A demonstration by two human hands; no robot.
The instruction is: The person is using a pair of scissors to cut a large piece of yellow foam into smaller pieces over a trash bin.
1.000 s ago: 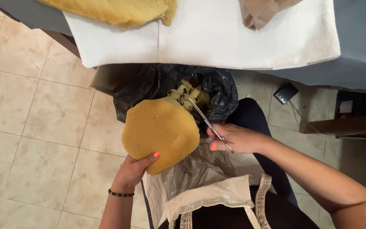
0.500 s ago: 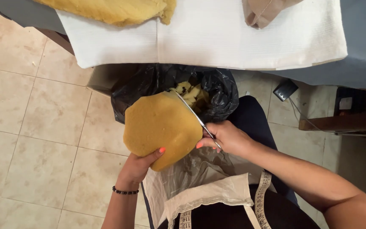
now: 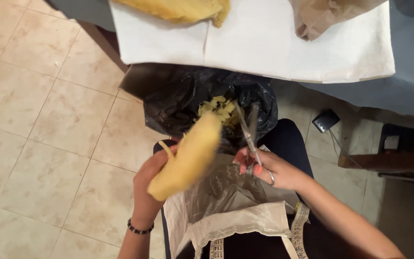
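- The left hand (image 3: 150, 184) grips the lower end of a yellow foam piece (image 3: 188, 160), fingers wrapped around it, wrist bent upward.
- The foam is thick and soft-edged, tilted edge-on above the lap.
- The right hand (image 3: 269, 168) has its fingers through the handles of metal scissors (image 3: 248, 132), blades blurred, pointing at the bag.
- A black plastic bag (image 3: 178, 103) just beyond holds yellow scraps (image 3: 219, 108).
- Pale cloth (image 3: 235, 211) lies over the lap.

beige tiled floor (image 3: 39, 110), white cloth (image 3: 283, 43) on perhaps a grey table (image 3: 408, 96).
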